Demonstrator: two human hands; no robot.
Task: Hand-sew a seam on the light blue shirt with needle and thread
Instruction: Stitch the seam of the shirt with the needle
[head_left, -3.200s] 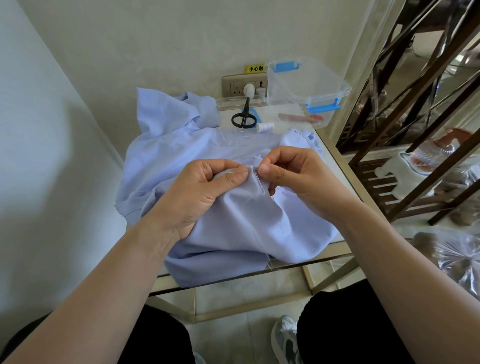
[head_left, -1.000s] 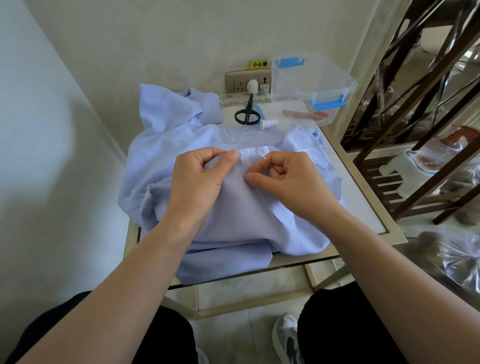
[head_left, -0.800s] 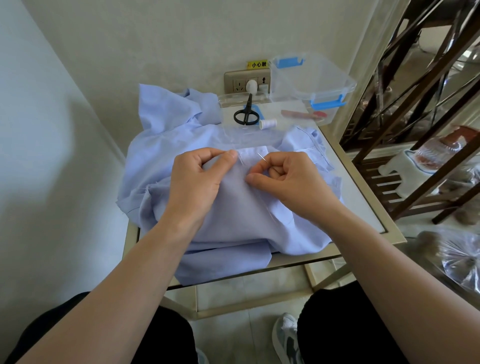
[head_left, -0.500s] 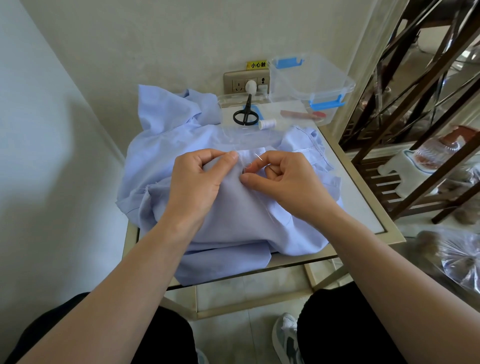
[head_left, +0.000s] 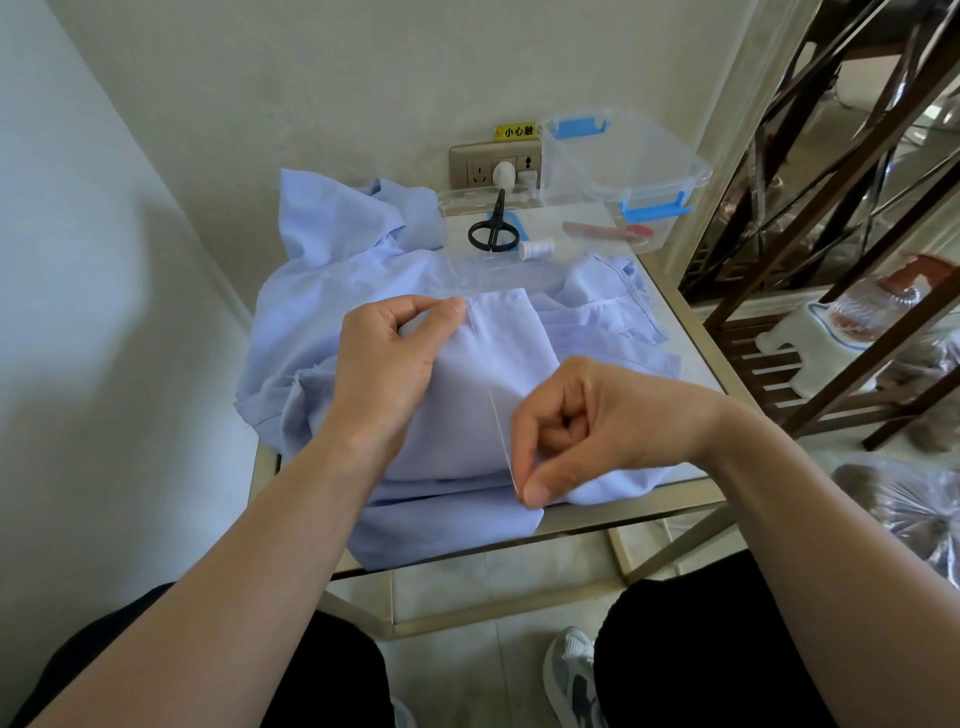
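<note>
Left hand (head_left: 387, 358) sits further out, thumb and forefinger pinching a fold of the shirt (head_left: 483, 364). Right hand (head_left: 587, 421) is nearer the body, fingers curled, thumb and forefinger pinching the thread (head_left: 501, 436). Both forearms bare, angling inward.

This looks like a corner of a home, used for mending. Two plain plastered walls (head_left: 311, 78) meet behind a small glass-topped table (head_left: 623, 521) with a brass-coloured frame, standing on a pale tiled floor (head_left: 467, 587). A household socket (head_left: 493, 169) with a yellow label (head_left: 514, 131) above it sits low on the wall. On the table lie a shirt (head_left: 467, 405), scissors (head_left: 493, 231), a spool (head_left: 537, 249) and a clear box (head_left: 623, 171) with blue clasps. To the right, a dark wooden shelf (head_left: 831, 208) holds a ceramic piece (head_left: 810, 343), with plastic bags (head_left: 909, 514) nearby.
</note>
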